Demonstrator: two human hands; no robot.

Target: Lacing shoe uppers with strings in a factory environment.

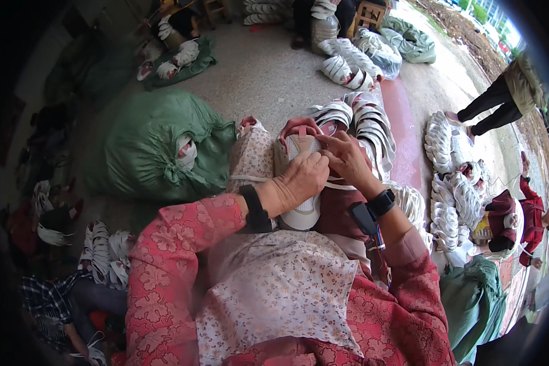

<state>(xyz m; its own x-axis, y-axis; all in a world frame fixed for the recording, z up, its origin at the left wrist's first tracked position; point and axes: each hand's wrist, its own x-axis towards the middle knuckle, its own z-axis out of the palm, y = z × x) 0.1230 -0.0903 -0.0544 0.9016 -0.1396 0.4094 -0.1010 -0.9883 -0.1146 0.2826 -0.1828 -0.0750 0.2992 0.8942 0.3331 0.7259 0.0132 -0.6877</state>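
Observation:
A white and beige sneaker (301, 215) with a reddish lining rests upright on my lap, toe toward me. My left hand (305, 175) is closed in a pinch over the lacing area, and a white shoelace (250, 178) runs out from under it to the left. From the other side my right hand (346, 157) closes on the sneaker's upper edge, index finger by the tongue and thumb touching the left fingers. The exact fingertip hold is partly hidden. More white lace shows below the right hand. A floral apron (280, 287) covers my lap.
A bulging green sack (158, 146) stands at the left. Rows of nested white shoe parts (372, 125) lie just beyond my right hand, with more stacks (448, 201) farther right. Another green sack (473, 299) is at lower right. Several people sit or stand around.

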